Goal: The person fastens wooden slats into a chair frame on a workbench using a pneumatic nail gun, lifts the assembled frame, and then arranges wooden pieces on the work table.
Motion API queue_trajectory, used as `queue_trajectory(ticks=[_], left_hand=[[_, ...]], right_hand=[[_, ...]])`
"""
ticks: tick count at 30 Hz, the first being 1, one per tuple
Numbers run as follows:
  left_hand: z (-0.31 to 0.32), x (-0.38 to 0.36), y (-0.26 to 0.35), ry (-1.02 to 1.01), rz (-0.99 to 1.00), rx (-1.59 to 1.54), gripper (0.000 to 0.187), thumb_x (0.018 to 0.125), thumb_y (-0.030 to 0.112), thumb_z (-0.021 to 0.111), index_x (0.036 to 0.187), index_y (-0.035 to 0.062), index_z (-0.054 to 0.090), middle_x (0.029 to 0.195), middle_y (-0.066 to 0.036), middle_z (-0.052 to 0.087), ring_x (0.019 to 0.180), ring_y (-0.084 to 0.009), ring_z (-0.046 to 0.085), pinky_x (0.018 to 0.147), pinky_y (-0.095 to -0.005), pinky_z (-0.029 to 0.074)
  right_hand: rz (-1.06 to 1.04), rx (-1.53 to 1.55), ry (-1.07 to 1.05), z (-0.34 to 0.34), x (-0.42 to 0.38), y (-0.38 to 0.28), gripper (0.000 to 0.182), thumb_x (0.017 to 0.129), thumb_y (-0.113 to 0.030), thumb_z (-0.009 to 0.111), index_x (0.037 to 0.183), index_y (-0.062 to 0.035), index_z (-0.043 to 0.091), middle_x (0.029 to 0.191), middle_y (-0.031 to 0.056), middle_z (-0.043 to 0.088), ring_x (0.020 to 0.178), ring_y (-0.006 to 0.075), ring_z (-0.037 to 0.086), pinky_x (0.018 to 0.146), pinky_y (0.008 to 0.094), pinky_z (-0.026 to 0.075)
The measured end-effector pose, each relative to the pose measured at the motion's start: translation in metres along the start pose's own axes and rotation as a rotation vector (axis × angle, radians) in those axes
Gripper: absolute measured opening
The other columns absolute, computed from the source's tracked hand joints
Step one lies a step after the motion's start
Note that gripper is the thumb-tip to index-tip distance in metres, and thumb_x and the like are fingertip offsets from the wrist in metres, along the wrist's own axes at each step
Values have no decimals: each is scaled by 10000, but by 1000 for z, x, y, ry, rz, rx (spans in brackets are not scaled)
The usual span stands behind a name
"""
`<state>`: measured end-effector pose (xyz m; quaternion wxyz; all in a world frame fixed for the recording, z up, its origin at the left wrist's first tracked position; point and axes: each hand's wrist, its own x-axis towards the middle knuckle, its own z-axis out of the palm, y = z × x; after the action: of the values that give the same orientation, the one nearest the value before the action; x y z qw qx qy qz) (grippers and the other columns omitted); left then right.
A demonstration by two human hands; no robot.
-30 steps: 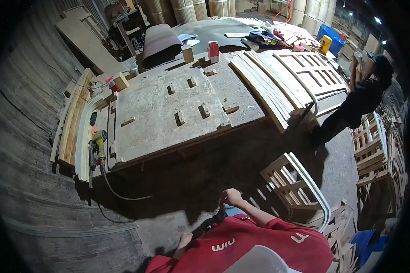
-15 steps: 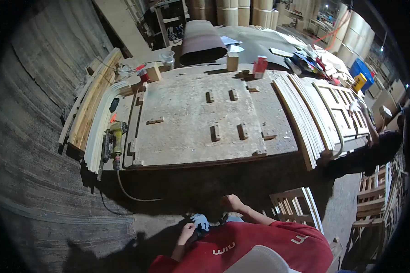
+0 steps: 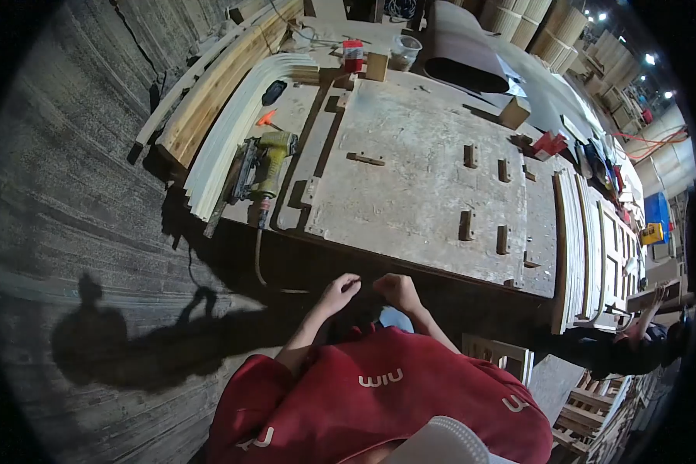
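My left hand (image 3: 339,295) is raised just short of the bench's near edge, its fingers curled in. Close to it on the right is my right hand (image 3: 399,292), closed like a fist. Whatever either hand may hold is hidden or too small to name. Ahead of them lies a flat wooden jig board (image 3: 410,139) with several small wooden blocks (image 3: 466,226) fixed on it. A yellow-green air nail gun (image 3: 271,164) rests at the bench's left, apart from both hands, its hose (image 3: 259,259) hanging over the edge.
White wooden strips (image 3: 232,139) and a timber beam (image 3: 220,93) lie along the left. More strips (image 3: 571,247) and a slatted frame (image 3: 615,247) are on the right. A co-worker's arm (image 3: 646,321) reaches in there. A rolled sheet (image 3: 464,58) lies at the back.
My view has swung left, so the bench appears further right and nearer. The left hand has come up from low by my body, and both hands are now close together before the bench edge.
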<state>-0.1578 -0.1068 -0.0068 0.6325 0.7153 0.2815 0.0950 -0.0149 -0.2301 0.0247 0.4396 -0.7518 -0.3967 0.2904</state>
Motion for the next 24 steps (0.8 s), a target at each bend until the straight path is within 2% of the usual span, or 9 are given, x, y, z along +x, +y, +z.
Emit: queue_trajectory(ticks=[2, 4, 6, 10, 11, 15, 18, 20, 24], left_hand=[[-15, 16, 3, -51, -25, -131, 246, 833, 195, 510, 1009, 24, 519, 911, -43, 565, 858, -88, 509, 773, -241, 400], [-23, 28, 13, -12, -12, -233, 252, 832, 205, 510, 1007, 24, 521, 882, -30, 564, 822, -82, 505, 747, -232, 398], [-29, 41, 26, -9, -13, -218, 256, 832, 212, 509, 1006, 24, 526, 870, -19, 559, 807, -75, 497, 735, -225, 393], [-34, 69, 56, 8, -36, -70, 269, 833, 235, 505, 1000, 27, 542, 847, 13, 541, 771, -54, 465, 698, -200, 371], [-33, 78, 55, 19, -17, -72, 263, 837, 233, 498, 992, 26, 548, 840, 24, 533, 755, -47, 440, 677, -191, 361], [-31, 110, 88, 53, 3, -86, 253, 849, 222, 484, 984, 16, 538, 848, 3, 547, 780, -63, 473, 708, -206, 376], [-27, 134, 96, 57, -16, -127, 255, 850, 204, 487, 1004, 1, 510, 850, -30, 548, 796, -91, 508, 742, -238, 407], [-25, 149, 90, 34, -20, -140, 259, 848, 199, 490, 1011, -2, 503, 854, -42, 555, 793, -95, 518, 736, -237, 409], [-18, 162, 89, 15, -6, -146, 243, 859, 199, 467, 1012, 13, 503, 867, -42, 567, 815, -96, 526, 744, -232, 407]], right_hand=[[24, 66, -22, 0, 15, -9, 111, 683, -116, 621, 757, -34, 628, 677, 131, 609, 628, 184, 606, 567, 283, 466], [47, 136, -44, -2, 29, -18, 127, 691, -123, 626, 770, -23, 624, 678, 124, 612, 623, 166, 601, 569, 274, 464], [126, 150, -79, -6, 43, -22, 160, 705, -147, 634, 782, -7, 618, 682, 116, 613, 623, 135, 585, 570, 260, 458], [77, 74, -100, -19, 77, -31, 268, 692, -260, 668, 778, -11, 617, 677, 128, 608, 617, 193, 594, 581, 299, 458], [49, 97, -116, -24, 86, -30, 302, 695, -306, 661, 773, -18, 617, 669, 138, 600, 603, 230, 586, 572, 322, 451], [21, 47, -54, -47, 113, -36, 279, 703, -307, 647, 760, -35, 622, 658, 139, 589, 590, 249, 570, 557, 330, 441], [-20, 139, 9, -62, 128, -27, 272, 717, -304, 631, 758, -35, 620, 655, 140, 588, 594, 250, 572, 559, 331, 443], [-21, 85, 36, -71, 135, -22, 267, 731, -293, 620, 752, -26, 614, 659, 142, 591, 596, 242, 574, 564, 330, 444], [44, 200, 44, -82, 141, -14, 267, 718, -266, 641, 724, -2, 603, 660, 139, 597, 595, 209, 577, 561, 312, 443]])
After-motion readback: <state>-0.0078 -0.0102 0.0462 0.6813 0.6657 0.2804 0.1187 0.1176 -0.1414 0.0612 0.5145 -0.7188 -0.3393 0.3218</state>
